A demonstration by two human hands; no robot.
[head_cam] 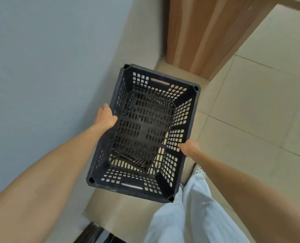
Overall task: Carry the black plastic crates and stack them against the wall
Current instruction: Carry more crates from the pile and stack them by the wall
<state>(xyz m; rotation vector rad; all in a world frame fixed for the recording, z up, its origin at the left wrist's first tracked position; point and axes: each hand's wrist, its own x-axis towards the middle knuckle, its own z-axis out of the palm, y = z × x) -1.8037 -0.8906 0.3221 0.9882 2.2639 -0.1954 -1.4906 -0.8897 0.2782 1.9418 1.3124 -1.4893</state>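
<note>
I am holding the empty black crate (145, 134) by its long sides, left hand (105, 118) and right hand (189, 148) both grasping its rim, above the tiled floor (250, 111) beside the grey wall (49, 67).

Empty black slotted crate (145, 132) held beside wall (40, 67)

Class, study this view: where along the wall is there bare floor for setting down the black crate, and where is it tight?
Free: the beige tiled floor strip between the grey wall and the wooden door frame, beyond the black perforated plastic crate gripped by the left hand and right hand. Tight: beside the dark object at the bottom edge.
</note>
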